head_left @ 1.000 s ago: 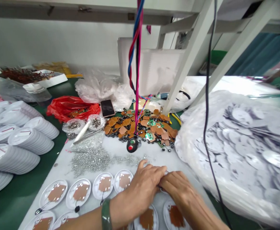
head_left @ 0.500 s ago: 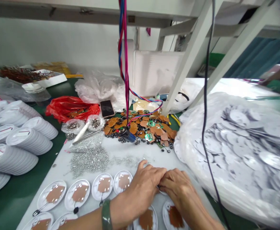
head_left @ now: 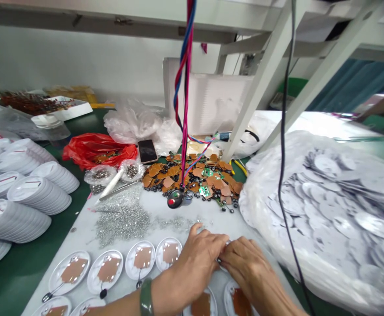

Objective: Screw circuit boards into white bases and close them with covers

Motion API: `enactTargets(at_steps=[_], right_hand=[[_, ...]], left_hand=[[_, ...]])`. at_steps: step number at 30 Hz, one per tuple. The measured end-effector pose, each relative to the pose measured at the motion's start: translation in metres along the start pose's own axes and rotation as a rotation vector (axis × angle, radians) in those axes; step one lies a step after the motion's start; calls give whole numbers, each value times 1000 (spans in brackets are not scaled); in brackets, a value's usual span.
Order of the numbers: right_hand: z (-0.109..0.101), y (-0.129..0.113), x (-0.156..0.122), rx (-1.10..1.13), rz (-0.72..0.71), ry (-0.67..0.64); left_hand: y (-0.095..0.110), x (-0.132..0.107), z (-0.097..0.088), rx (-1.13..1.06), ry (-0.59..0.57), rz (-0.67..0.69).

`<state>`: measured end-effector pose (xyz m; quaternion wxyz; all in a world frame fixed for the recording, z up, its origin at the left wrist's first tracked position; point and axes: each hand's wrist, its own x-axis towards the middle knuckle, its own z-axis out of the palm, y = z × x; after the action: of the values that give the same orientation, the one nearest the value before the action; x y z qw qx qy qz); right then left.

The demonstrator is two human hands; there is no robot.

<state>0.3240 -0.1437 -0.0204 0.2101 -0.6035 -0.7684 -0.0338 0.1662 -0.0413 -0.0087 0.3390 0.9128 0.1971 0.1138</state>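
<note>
hands: left hand and right hand pinch a small dark part together | where: near edge of surface | risk: part could slip, fingers hide it | risk: left wrist might knock discs just beside

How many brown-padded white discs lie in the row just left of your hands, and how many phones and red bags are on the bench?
White discs with brown pad, in that row: 4
Phone: 1
Red bag: 1
Total: 6
</note>
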Motion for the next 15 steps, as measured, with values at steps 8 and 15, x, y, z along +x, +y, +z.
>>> enactTargets(at_steps=[8,15], right_hand=[[0,-18,-11,-253,-190,43],[-18,-9,-4,-245,-216,-33]], left_hand=[[3,1,-1,-6,15,8],[5,-1,-5,-1,13,9]])
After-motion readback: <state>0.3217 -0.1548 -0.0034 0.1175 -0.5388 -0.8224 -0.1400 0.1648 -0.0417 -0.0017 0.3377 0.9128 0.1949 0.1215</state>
